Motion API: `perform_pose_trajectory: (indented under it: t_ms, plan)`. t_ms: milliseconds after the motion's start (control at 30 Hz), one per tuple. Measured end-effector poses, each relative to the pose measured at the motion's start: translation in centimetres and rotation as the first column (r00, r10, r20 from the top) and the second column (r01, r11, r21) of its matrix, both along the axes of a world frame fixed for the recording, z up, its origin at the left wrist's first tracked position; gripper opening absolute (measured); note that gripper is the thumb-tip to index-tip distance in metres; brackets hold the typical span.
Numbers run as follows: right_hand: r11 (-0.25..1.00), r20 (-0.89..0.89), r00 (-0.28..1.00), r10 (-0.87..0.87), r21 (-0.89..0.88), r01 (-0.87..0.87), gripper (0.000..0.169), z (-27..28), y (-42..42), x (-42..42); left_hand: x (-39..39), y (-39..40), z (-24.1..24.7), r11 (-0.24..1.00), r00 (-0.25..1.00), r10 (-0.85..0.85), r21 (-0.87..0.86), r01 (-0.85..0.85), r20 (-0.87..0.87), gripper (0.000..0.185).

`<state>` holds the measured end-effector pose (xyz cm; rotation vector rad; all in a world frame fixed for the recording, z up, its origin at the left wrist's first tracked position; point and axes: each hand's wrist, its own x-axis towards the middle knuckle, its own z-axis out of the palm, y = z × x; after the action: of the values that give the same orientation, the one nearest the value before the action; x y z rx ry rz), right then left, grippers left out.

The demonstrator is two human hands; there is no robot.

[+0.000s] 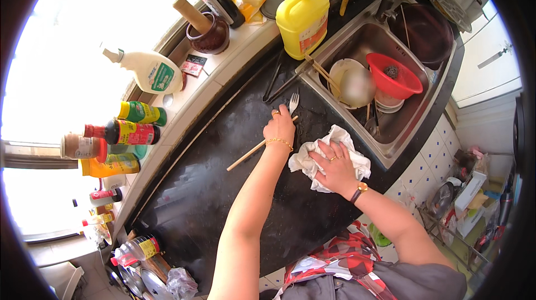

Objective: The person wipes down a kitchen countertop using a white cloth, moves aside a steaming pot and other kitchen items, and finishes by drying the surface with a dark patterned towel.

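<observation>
My left hand (279, 128) is closed over a metal fork (295, 100) and a wooden chopstick (247, 155), low above the black countertop (201, 191). The fork's tines show beyond my fingers, while its handle is hidden. The chopstick slants out on both sides of the hand. My right hand (337, 166) lies spread on a crumpled white cloth (305, 159), pressing it to the counter beside the sink. Metal tongs (274, 80) rest just past my left hand, near the sink's corner.
The steel sink (379, 155) holds a bowl (349, 69), a red plastic basin (398, 82) with a scouring ball and other dishes. A yellow pump jug (303, 23) stands behind it. Bottles and a brown mortar (209, 34) line the window ledge. A plastic bottle (136, 249) lies at the left end.
</observation>
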<state>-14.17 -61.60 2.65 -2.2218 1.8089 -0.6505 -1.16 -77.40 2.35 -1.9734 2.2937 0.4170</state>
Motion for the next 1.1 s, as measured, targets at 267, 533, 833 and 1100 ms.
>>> perform_pose_trajectory:
  t_ms: [267, 533, 833, 1100]
  plan:
    - [1.000, 0.013, 1.000, 0.018, 0.011, -0.018, 0.043, 0.4, -1.4, 2.1, 0.3, -4.7, 0.9, 0.976, 0.978, 0.200, -0.078, -0.204, -0.052, 0.022]
    - [0.998, 0.016, 0.998, 0.068, 0.008, -0.069, 0.042, 0.6, -2.3, 1.6, 10.3, -0.3, 3.9, 0.955, 0.965, 0.015, -0.283, -0.091, -0.260, 0.015]
    - [0.995, 0.039, 0.994, 0.104, 0.000, -0.104, 0.044, 0.2, -3.6, 2.2, 6.4, -5.1, 16.2, 0.810, 0.866, -0.213, -0.578, -0.103, -0.452, 0.017]
    - [0.995, 0.081, 0.992, 0.098, -0.024, -0.096, 0.043, 0.4, -3.7, 2.5, -2.0, -16.7, 18.0, 0.866, 0.938, -0.169, -0.501, -0.005, -0.301, 0.024]
